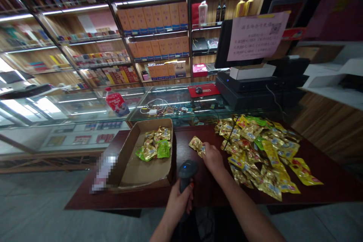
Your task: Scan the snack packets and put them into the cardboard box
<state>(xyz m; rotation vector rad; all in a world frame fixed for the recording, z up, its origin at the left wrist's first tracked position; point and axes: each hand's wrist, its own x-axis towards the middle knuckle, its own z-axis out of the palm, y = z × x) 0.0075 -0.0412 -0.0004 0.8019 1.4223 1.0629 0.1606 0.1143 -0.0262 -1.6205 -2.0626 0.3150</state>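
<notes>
My left hand [180,199] is wrapped round the handle of a black barcode scanner [187,169], whose head shows a small blue light. In my right hand [211,157] is the end of a gold snack packet [196,144], held just above or on the dark table. Left of the scanner stands an open cardboard box [136,176] with several gold and green packets [155,144] at its far end. To the right of my right hand spreads a large heap of gold, yellow and green snack packets [252,147].
The dark red table [181,136] butts against a glass display counter [172,96]. On the counter are a red-labelled bottle [117,102], a white cable [153,111], a mouse [199,90] on a red mat and a monitor [224,43] with a paper sign. Stocked shelves [159,32] stand behind.
</notes>
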